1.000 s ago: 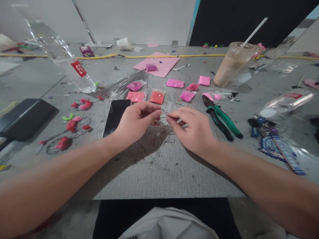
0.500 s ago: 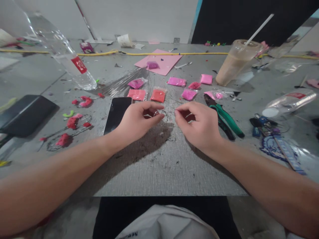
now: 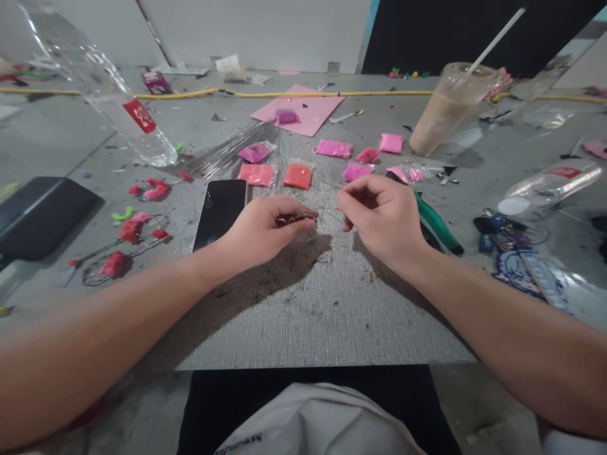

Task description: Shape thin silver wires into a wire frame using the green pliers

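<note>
Thin wire (image 3: 332, 213) runs between my two hands above the grey table. My left hand (image 3: 270, 226) pinches a looped part of it between thumb and fingers, beside a black phone (image 3: 222, 212). Across from it, my right hand (image 3: 384, 212) has its thumb and index finger closed on the wire's other side, and it partly covers green-handled pliers (image 3: 439, 224). Just beyond the hands lie small packets of clay, among them an orange one (image 3: 298, 175) and a pink one (image 3: 334, 148). Fine detail of the wire is blurred.
A water bottle (image 3: 128, 120) stands at the left, near red clay pieces on wire (image 3: 112, 263) and a black device (image 3: 45, 218). To the right are a drink cup (image 3: 439, 110), a lying bottle (image 3: 550, 186) and keys with charms (image 3: 502, 234). A yellow cable (image 3: 379, 93) crosses the back.
My right hand has shifted slightly right and its fingers have tilted, so the gap between my hands is wider. The whole view has shifted a little.
</note>
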`<state>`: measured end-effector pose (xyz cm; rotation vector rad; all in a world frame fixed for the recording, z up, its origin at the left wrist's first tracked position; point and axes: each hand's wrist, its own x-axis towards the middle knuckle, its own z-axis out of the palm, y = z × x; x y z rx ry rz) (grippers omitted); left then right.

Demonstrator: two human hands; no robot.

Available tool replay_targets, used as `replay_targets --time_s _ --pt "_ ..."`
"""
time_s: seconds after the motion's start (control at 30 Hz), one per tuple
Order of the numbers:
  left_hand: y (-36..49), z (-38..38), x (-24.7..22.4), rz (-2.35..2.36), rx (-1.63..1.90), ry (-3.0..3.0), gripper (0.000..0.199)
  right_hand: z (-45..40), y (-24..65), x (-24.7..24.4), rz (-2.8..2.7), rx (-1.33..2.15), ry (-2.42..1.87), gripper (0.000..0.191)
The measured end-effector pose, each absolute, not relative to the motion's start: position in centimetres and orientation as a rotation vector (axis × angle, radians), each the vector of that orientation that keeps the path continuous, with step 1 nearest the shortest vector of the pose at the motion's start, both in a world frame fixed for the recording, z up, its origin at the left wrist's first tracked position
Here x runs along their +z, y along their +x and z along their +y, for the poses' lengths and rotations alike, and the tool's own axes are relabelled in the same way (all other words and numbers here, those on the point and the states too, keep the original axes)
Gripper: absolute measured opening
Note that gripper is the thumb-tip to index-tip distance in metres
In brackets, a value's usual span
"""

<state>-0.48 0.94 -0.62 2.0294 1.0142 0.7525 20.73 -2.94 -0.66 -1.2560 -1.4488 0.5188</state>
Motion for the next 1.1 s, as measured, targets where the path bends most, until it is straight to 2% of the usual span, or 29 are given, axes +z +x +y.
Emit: replay_targets --time_s 0.67,1.1 --pt "-0.67 1.15 -0.21 0.891 0.646 2.264 0.02 -2.09 21.15 -0.67 -1.404 0.621 -1.289 0.021" --pt "-0.91 1.42 -0.07 0.793 0.6 2.242 0.014 -2.37 21.18 -0.18 -1.546 0.572 -1.292 0.017"
